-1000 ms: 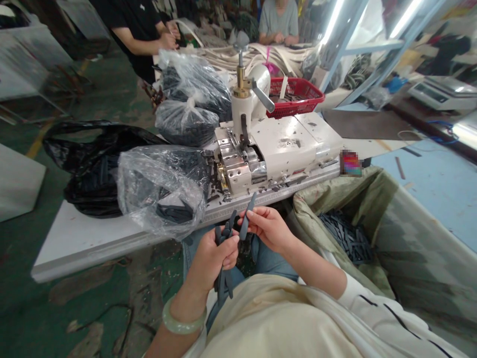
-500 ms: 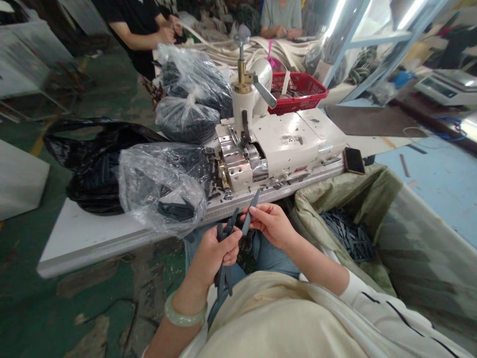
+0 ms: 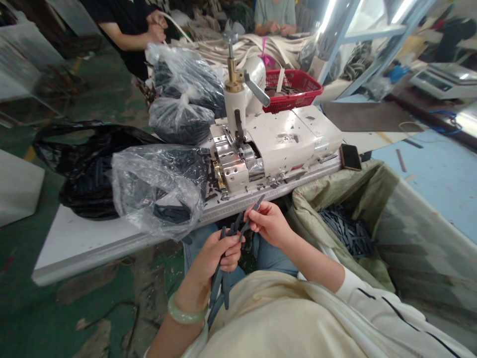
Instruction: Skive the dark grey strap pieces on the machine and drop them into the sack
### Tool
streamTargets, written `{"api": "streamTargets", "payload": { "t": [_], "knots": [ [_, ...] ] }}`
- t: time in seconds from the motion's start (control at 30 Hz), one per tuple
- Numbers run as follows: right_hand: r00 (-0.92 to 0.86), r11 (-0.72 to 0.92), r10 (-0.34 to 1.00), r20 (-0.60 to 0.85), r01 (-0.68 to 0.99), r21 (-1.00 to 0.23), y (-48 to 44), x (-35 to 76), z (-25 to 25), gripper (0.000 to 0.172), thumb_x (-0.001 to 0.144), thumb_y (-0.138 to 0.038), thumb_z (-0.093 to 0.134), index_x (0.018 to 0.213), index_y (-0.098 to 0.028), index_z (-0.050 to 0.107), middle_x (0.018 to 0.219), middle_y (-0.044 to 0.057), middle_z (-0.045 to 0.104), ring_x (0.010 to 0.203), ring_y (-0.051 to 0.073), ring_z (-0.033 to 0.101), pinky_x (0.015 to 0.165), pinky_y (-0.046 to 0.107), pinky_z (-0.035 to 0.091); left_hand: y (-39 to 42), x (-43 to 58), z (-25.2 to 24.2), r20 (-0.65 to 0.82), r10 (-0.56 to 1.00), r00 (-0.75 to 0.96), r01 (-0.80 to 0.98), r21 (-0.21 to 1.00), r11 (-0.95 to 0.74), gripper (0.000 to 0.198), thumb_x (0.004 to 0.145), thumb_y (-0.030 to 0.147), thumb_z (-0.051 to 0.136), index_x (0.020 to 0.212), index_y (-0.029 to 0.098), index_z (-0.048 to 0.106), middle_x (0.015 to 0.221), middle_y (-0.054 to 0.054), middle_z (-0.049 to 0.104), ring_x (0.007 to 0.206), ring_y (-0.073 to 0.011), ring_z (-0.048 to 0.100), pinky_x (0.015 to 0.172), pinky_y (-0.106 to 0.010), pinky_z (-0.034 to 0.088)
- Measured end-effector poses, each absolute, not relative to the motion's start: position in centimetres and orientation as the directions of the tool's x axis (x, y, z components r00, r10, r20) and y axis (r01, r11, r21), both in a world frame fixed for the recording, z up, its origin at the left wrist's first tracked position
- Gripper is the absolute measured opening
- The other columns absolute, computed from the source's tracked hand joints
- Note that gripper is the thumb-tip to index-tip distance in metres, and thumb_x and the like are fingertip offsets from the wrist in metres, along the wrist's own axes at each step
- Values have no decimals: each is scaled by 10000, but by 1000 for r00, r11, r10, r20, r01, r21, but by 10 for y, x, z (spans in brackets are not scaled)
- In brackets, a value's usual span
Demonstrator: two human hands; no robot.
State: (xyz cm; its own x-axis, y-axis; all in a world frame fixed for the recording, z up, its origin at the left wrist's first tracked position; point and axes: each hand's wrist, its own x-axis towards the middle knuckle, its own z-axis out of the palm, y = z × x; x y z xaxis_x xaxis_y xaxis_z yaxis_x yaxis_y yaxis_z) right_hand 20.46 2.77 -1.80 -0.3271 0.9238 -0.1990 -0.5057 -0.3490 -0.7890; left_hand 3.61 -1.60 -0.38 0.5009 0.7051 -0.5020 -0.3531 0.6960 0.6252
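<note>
My left hand (image 3: 218, 256) is closed around a bundle of dark grey strips (image 3: 219, 286) that hang down over my lap; a pale green bangle circles that wrist. My right hand (image 3: 270, 223) pinches one single dark strip (image 3: 252, 214), angled up toward the machine, its lower end close to the bundle. Both hands sit just below the front edge of the white table (image 3: 85, 243), in front of the cream-coloured machine (image 3: 274, 141).
A clear bag of dark strips (image 3: 158, 186) and a black bag (image 3: 84, 164) lie left on the table, two more tied bags (image 3: 182, 99) behind. A sack holding cut strips (image 3: 345, 231) stands at right. A phone (image 3: 350, 156), red basket (image 3: 294, 89) and two other people lie beyond.
My right hand's single strip has swung lower and closer to the bundle in my left hand. The bundle hangs a little lower. The view shifted slightly.
</note>
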Motion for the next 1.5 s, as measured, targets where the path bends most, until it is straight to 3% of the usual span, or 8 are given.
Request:
{"api": "streamTargets", "payload": {
  "t": [0.17,0.67,0.8,0.9,1.17,1.5],
  "knots": [
    [-248,-344,933,-260,-406,-847,30,202,-21,309,691,-399,788,616,-139,639,469,-4,628,369,53,516,380,132,403,-18,36,0,-509,748,426,-341,675,654,264,735,340,723,809,150,555,477,106,362,344,-15,239,326,-138,207],
    [-189,-328,943,-275,-382,-864,30,202,-24,340,705,-381,783,565,-144,584,446,-3,619,354,56,514,372,128,400,-20,37,-3,-503,789,354,-333,720,609,292,733,327,745,829,166,521,470,119,351,355,-12,260,335,-118,224],
    [-305,-374,919,-251,-468,-800,29,203,-24,225,704,-337,793,747,-141,691,626,16,702,429,49,550,429,132,439,-20,37,-2,-490,791,367,-348,716,605,271,747,312,724,795,173,497,488,111,370,356,-12,263,334,-122,231],
    [-437,-446,874,-211,-552,-704,28,206,-26,254,733,-316,777,933,-172,717,829,38,738,486,41,557,465,139,456,-21,36,0,-492,788,369,-347,714,608,263,739,295,719,769,176,486,482,108,375,353,-14,269,333,-125,235],
    [-468,-433,871,-148,-591,-681,28,206,-29,263,727,-346,783,916,-179,712,790,32,710,454,39,442,416,158,375,-25,36,4,-488,803,342,-329,738,589,207,708,249,699,790,172,527,449,118,344,343,-20,256,331,-136,232],
    [-463,-408,879,-115,-606,-683,29,208,-30,255,729,-342,786,907,-176,712,771,26,701,459,34,440,419,149,358,-26,37,7,-490,808,326,-309,753,581,250,717,297,735,804,167,539,431,115,360,343,-18,264,338,-136,225]
  ]
}}
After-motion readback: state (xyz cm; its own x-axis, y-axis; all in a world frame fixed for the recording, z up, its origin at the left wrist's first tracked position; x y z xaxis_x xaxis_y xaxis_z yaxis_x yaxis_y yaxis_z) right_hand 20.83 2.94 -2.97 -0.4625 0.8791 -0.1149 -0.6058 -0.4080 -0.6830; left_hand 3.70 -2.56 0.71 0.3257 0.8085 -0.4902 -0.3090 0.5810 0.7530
